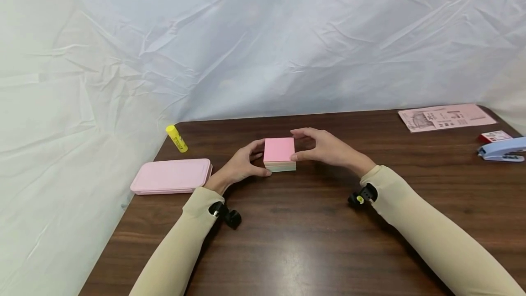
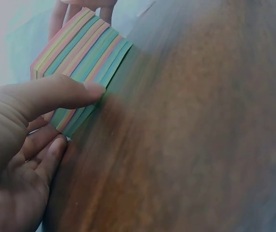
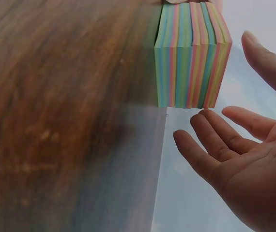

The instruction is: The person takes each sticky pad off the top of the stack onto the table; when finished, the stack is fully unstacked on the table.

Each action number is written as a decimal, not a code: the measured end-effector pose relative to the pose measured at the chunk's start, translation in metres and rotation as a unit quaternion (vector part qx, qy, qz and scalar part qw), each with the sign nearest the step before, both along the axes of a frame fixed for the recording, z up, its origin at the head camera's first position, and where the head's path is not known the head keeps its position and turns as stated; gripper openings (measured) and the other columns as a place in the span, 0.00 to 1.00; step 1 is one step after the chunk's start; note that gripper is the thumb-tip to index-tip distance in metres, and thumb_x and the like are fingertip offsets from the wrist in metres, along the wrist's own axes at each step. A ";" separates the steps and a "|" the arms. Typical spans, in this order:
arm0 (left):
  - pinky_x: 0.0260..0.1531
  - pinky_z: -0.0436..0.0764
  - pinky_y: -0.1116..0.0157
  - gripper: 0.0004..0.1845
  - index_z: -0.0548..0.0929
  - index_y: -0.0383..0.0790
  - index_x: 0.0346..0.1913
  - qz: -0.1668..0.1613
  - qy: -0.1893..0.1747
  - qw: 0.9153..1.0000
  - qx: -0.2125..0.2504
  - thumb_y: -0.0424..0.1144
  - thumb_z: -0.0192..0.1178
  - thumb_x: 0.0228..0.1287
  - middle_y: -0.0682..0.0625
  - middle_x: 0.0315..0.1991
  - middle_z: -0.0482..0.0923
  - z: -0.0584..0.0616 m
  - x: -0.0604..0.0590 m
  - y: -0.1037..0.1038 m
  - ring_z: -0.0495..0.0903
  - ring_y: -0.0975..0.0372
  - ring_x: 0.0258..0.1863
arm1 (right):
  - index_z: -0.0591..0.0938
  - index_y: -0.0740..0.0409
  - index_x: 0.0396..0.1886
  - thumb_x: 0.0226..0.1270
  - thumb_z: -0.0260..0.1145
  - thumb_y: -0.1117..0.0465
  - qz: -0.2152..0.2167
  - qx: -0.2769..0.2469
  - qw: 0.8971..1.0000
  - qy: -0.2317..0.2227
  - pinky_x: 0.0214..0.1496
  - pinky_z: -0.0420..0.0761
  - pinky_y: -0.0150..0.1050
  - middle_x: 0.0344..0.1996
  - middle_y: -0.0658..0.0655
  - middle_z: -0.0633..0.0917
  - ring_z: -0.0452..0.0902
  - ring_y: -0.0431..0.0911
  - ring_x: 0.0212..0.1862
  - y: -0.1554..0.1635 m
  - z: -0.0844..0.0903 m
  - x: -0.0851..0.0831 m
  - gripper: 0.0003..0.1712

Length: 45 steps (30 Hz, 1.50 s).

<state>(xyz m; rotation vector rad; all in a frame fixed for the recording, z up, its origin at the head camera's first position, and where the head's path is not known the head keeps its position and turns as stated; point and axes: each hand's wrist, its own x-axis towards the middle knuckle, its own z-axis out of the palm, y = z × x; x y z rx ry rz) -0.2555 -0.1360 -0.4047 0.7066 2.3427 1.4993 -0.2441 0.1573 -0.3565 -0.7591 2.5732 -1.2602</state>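
Note:
A thick block of sticky notes (image 1: pixel 279 150), pink on top with striped pastel sides, sits on the dark wooden table between both hands. My left hand (image 1: pixel 245 162) holds it from the left, and in the left wrist view the thumb (image 2: pixel 75 93) lies across the striped side (image 2: pixel 87 46). On the other side, my right hand (image 1: pixel 326 147) is spread around the block's right edge. The right wrist view shows that hand's fingers (image 3: pixel 210 140) loosely extended beside the block (image 3: pixel 191 72), with the thumb apart from it.
To the left lie a pink pencil case (image 1: pixel 171 176) and a yellow glue stick (image 1: pixel 177 139). At the far right are a pink printed sheet (image 1: pixel 447 118), a small red and white box (image 1: pixel 496 136) and a light blue stapler (image 1: pixel 501 150). White sheeting (image 1: pixel 263 49) hangs behind the table (image 1: pixel 312 241).

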 end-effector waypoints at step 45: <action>0.67 0.75 0.53 0.48 0.66 0.33 0.79 0.013 0.039 0.997 -0.061 0.32 0.78 0.57 0.39 0.67 0.75 0.001 -0.002 0.004 0.76 0.48 0.64 | 0.79 0.57 0.72 0.61 0.83 0.48 -0.053 0.006 0.997 0.053 0.68 0.75 0.57 0.64 0.59 0.78 0.78 0.55 0.65 0.017 0.005 -0.011 0.43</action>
